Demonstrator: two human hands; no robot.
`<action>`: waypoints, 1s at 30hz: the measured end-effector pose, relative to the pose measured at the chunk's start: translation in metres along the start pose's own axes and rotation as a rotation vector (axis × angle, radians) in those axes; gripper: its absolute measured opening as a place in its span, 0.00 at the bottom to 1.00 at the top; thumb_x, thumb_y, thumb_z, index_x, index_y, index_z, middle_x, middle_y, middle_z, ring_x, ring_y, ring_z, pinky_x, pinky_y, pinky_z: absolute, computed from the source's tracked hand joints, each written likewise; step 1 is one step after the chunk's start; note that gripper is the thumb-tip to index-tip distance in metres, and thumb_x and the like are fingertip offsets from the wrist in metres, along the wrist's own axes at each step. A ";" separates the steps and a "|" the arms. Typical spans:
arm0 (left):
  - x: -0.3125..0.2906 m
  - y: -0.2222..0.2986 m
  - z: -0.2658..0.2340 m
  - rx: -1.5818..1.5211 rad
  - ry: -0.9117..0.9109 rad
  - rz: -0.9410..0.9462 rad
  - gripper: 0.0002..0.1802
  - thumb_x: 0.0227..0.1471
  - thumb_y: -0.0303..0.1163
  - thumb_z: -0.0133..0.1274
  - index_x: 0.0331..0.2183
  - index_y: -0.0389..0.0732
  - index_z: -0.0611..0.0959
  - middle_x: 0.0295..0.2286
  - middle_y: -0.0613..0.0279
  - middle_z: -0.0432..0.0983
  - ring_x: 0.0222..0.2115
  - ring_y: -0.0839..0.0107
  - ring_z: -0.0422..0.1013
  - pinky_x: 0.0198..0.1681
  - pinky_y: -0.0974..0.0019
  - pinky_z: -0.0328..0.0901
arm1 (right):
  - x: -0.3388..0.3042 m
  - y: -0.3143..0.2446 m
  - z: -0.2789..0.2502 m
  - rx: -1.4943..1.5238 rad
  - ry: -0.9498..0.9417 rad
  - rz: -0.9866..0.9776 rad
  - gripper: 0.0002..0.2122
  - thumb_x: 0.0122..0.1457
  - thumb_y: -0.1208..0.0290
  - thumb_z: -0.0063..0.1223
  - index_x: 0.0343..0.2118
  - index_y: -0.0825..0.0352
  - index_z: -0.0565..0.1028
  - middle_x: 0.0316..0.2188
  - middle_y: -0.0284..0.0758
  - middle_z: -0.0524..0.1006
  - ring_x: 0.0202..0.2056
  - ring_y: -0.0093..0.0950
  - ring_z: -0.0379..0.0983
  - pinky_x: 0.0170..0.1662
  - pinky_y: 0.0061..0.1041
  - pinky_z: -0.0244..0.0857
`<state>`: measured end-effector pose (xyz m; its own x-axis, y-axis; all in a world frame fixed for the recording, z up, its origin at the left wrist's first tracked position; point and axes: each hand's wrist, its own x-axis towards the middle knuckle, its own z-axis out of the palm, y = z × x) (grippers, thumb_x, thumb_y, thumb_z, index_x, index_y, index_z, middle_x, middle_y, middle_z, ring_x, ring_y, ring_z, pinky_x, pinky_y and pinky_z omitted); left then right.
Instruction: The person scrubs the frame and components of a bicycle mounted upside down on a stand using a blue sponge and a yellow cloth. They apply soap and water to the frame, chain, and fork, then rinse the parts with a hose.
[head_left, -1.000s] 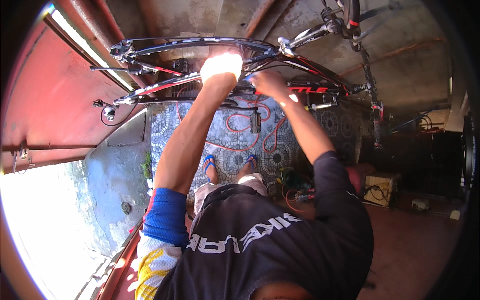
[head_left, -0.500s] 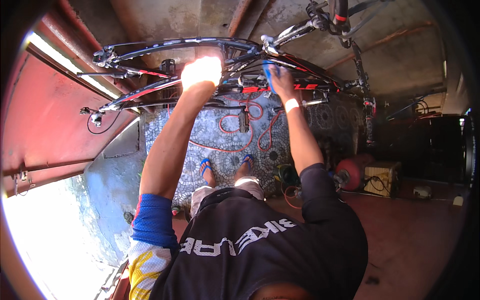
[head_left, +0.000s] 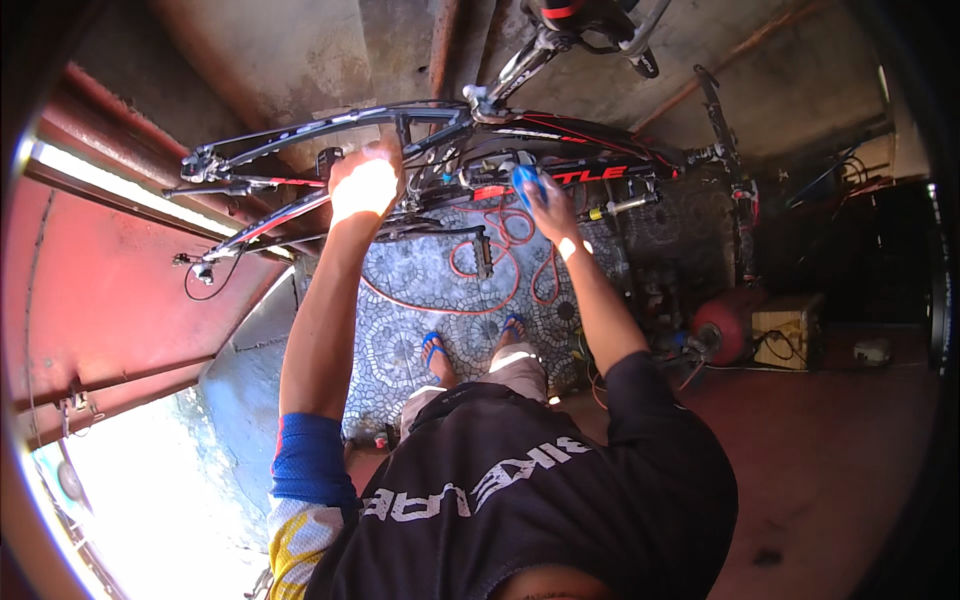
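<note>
A black bicycle frame (head_left: 590, 174) with red and white markings lies across the view in front of me, its wheels off. My left hand (head_left: 365, 183), washed out by bright sunlight, is closed around a tube at the frame's rear part. My right hand (head_left: 554, 214) presses a blue cloth (head_left: 527, 182) against the down tube near the cranks; it could be a sponge. The fingers are partly hidden behind the cloth. Below the frame hangs a pedal (head_left: 484, 256). A seat post and black saddle (head_left: 590, 18) rise at the top.
An orange-red hose (head_left: 440, 308) curls over the patterned tile floor (head_left: 390, 345) near my sandalled feet. To the right sit a red tank (head_left: 722, 326) and a wooden box (head_left: 786, 332). A red metal gate (head_left: 110, 290) stands at the left, beside glaring daylight.
My right hand has moved the blue cloth down and slightly left, onto the down tube. My left hand has shifted left and a little lower. The view has tilted, so the saddle sits further left.
</note>
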<state>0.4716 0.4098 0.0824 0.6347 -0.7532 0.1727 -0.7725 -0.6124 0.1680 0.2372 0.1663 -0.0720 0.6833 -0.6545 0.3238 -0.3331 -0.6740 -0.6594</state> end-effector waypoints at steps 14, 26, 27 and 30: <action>0.013 0.013 -0.008 0.123 -0.264 -0.181 0.26 0.50 0.42 0.56 0.52 0.49 0.76 0.40 0.53 0.81 0.41 0.52 0.78 0.45 0.52 0.72 | 0.126 0.033 -0.026 -0.408 -0.473 -0.028 0.22 0.57 0.50 0.58 0.49 0.59 0.79 0.44 0.45 0.81 0.45 0.47 0.77 0.48 0.41 0.69; 0.001 0.008 -0.002 0.179 -0.088 -0.026 0.18 0.48 0.38 0.61 0.40 0.43 0.75 0.28 0.54 0.82 0.29 0.53 0.80 0.31 0.53 0.73 | 0.074 0.019 -0.072 -0.173 -0.413 -0.184 0.12 0.61 0.70 0.52 0.46 0.63 0.79 0.39 0.47 0.81 0.41 0.48 0.77 0.45 0.43 0.70; 0.000 0.007 -0.001 0.198 -0.040 -0.007 0.18 0.47 0.38 0.61 0.39 0.42 0.76 0.26 0.53 0.81 0.27 0.53 0.79 0.30 0.53 0.73 | 0.074 0.023 -0.073 -0.180 -0.443 -0.292 0.13 0.62 0.68 0.52 0.48 0.60 0.79 0.40 0.45 0.81 0.40 0.47 0.77 0.44 0.42 0.71; 0.002 0.008 -0.003 0.179 -0.055 -0.011 0.18 0.47 0.37 0.61 0.38 0.42 0.76 0.25 0.52 0.81 0.26 0.53 0.79 0.30 0.53 0.73 | 0.071 0.031 -0.069 -0.265 -0.392 -0.422 0.14 0.65 0.60 0.50 0.52 0.52 0.80 0.40 0.40 0.82 0.39 0.41 0.79 0.43 0.38 0.72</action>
<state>0.4668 0.4036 0.0866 0.6446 -0.7554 0.1179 -0.7601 -0.6497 -0.0067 0.2312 0.0756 -0.0225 0.9615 -0.1736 0.2132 -0.0985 -0.9415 -0.3223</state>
